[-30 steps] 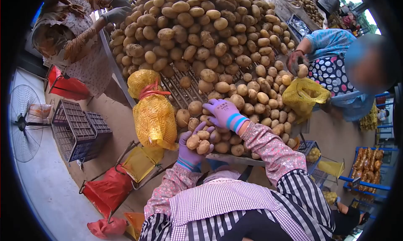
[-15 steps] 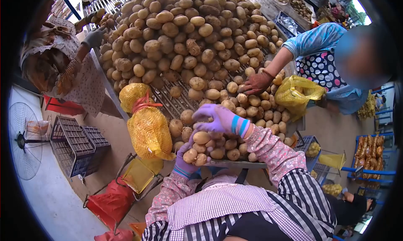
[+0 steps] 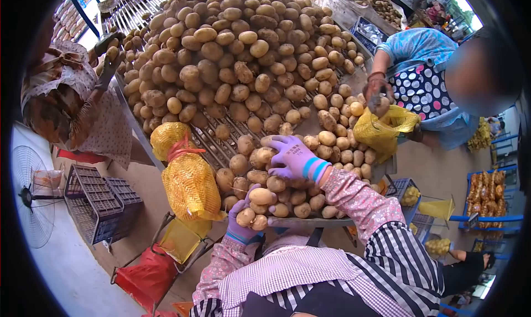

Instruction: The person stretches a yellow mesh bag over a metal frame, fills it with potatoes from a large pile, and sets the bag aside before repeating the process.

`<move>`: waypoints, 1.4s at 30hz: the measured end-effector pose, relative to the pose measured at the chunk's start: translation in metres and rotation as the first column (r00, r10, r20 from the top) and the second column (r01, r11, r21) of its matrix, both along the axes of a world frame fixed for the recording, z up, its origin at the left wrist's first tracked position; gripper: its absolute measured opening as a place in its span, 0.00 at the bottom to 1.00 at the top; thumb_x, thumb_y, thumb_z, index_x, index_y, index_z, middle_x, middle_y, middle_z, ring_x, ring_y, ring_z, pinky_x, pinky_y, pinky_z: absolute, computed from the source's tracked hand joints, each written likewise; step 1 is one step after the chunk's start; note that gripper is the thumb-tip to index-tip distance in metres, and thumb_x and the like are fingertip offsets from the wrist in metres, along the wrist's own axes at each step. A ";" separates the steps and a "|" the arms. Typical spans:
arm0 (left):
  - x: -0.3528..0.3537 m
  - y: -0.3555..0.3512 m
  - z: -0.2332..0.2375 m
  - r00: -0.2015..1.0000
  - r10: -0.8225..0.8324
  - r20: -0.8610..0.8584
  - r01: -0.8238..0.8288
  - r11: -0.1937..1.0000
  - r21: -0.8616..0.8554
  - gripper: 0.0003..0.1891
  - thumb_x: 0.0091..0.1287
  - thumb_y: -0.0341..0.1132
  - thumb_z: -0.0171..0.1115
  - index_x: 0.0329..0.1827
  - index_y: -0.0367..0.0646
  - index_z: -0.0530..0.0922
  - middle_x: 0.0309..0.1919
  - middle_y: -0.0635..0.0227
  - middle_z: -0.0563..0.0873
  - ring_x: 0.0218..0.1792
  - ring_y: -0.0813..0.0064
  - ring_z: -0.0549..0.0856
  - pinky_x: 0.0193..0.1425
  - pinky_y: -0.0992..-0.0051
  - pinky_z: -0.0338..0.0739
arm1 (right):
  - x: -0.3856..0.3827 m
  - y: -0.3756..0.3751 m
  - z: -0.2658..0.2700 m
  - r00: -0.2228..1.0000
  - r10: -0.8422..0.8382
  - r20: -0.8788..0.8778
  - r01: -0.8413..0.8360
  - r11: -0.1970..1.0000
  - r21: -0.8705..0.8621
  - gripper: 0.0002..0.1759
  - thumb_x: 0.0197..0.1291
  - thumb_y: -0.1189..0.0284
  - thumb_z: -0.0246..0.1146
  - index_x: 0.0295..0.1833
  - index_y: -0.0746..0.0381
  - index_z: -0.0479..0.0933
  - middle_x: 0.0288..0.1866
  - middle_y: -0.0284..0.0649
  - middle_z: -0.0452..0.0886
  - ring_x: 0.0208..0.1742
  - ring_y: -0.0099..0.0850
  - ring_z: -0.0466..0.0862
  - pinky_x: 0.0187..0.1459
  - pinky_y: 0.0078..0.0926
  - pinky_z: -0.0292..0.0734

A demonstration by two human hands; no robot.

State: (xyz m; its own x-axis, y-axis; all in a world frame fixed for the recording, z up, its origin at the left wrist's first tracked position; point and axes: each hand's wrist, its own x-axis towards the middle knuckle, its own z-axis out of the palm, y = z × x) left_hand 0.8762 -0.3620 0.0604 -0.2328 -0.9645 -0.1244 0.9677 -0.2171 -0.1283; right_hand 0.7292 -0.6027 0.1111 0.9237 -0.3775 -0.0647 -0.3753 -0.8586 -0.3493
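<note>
A big heap of potatoes [image 3: 232, 57] lies on a slatted metal table [image 3: 207, 129]. At the table's near edge, my left hand [image 3: 240, 220], in a purple glove, holds several potatoes [image 3: 261, 196] against its palm and fingers. My right hand [image 3: 291, 155], gloved alike, lies palm down on potatoes up and to the right of it, its fingers spread and bent over them. Whether it grips one is hidden beneath the palm. A full yellow mesh bag [image 3: 191, 179] tied with red stands left of my hands.
At the right, a person in a dotted apron [image 3: 423, 90] holds a potato over a yellow mesh bag [image 3: 381, 129]. Another person [image 3: 72, 90] handles potatoes at the left. Dark crates [image 3: 97, 198], a fan [image 3: 33, 192] and a red bag on a frame [image 3: 145, 275] stand lower left.
My right hand has come down onto the potatoes, fingers spread. My left hand still holds potatoes, slightly lower. The right-hand person's hand has moved from the heap to the yellow bag with a potato.
</note>
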 end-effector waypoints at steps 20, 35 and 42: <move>0.004 0.015 -0.014 0.993 -0.022 0.117 0.029 0.998 -0.057 0.38 0.75 0.56 0.51 0.86 0.57 0.54 0.74 0.54 0.67 0.63 0.55 0.73 0.58 0.52 0.77 | -0.004 -0.101 -0.019 0.567 -0.809 0.154 -0.018 0.175 0.984 0.28 0.68 0.69 0.70 0.70 0.60 0.70 0.54 0.35 0.82 0.53 0.29 0.86 0.51 0.27 0.85; 0.001 0.047 -0.010 0.997 0.039 0.059 -0.038 0.999 -0.022 0.32 0.77 0.44 0.53 0.84 0.52 0.60 0.74 0.47 0.72 0.65 0.52 0.78 0.56 0.54 0.82 | 0.113 -0.045 -0.015 0.873 -0.407 -0.268 0.378 0.913 -0.156 0.31 0.60 0.52 0.72 0.65 0.54 0.76 0.64 0.47 0.82 0.63 0.44 0.84 0.61 0.44 0.81; 0.007 0.056 -0.016 0.999 -0.015 -0.036 0.016 0.999 0.029 0.35 0.75 0.50 0.57 0.84 0.53 0.60 0.74 0.48 0.69 0.63 0.51 0.76 0.55 0.47 0.80 | 0.152 -0.023 0.004 0.924 -0.334 -0.184 0.348 0.936 0.047 0.32 0.62 0.57 0.72 0.70 0.49 0.72 0.65 0.46 0.79 0.65 0.46 0.83 0.62 0.44 0.80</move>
